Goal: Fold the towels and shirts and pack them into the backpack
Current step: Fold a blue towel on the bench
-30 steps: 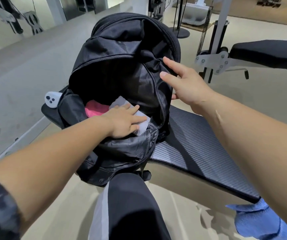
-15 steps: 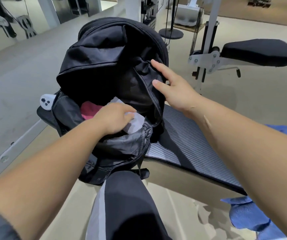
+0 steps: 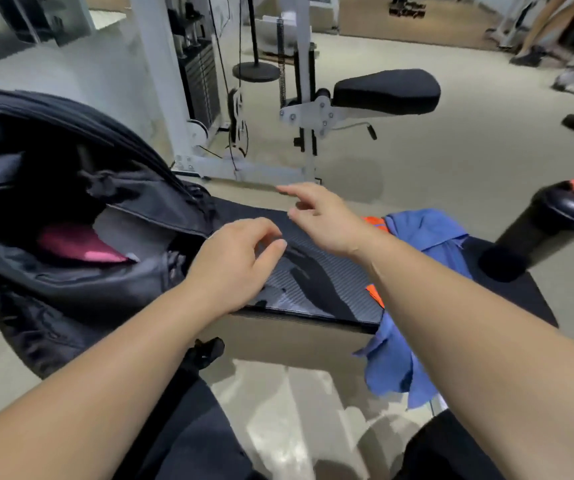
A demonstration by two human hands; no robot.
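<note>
The black backpack (image 3: pixel 71 188) lies open at the left end of the black bench (image 3: pixel 313 289). Inside it I see a folded pink cloth (image 3: pixel 74 245) and a grey folded cloth (image 3: pixel 133 230) behind it. My left hand (image 3: pixel 233 261) hovers just right of the backpack's mouth, fingers loosely curled, holding nothing. My right hand (image 3: pixel 323 216) is above the bench pad with fingers spread and empty. A crumpled blue shirt (image 3: pixel 413 306) drapes over the bench's front edge on the right, with an orange cloth (image 3: pixel 374 221) under it.
A black roller pad (image 3: pixel 548 220) with a red-orange item on top sits at the bench's right end. Behind stand a white weight machine (image 3: pixel 174 98) and a black padded seat (image 3: pixel 386 91). A person's legs show far back right. My dark-clad knees are below.
My left hand has come out of the backpack, leaving the grey cloth inside. My right hand let go of the backpack's flap and moved right. My view swung right, showing the blue shirt.
</note>
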